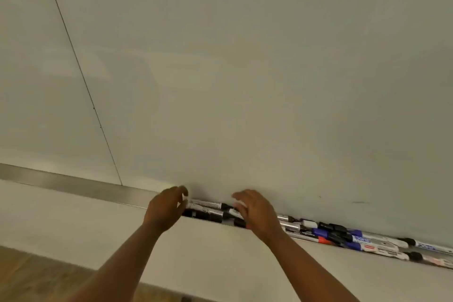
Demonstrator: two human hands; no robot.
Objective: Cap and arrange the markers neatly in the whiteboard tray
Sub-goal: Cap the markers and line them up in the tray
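Observation:
A grey metal whiteboard tray [73, 185] runs along the foot of the whiteboard [245, 68]. Several markers lie in it end to end in rows, from the black-capped ones [208, 209] between my hands to the blue and red ones [343, 236] at the right. My left hand [166, 208] hovers at the left end of the row, fingers curled and apart, touching or nearly touching the marker ends. My right hand [255, 211] rests over the markers a little to the right, fingers spread; the markers beneath it are hidden.
A white wall panel [73, 223] drops below the tray's front edge. Wooden floor [29, 277] shows at the lower left. A thin vertical seam [83, 76] splits the board at the left.

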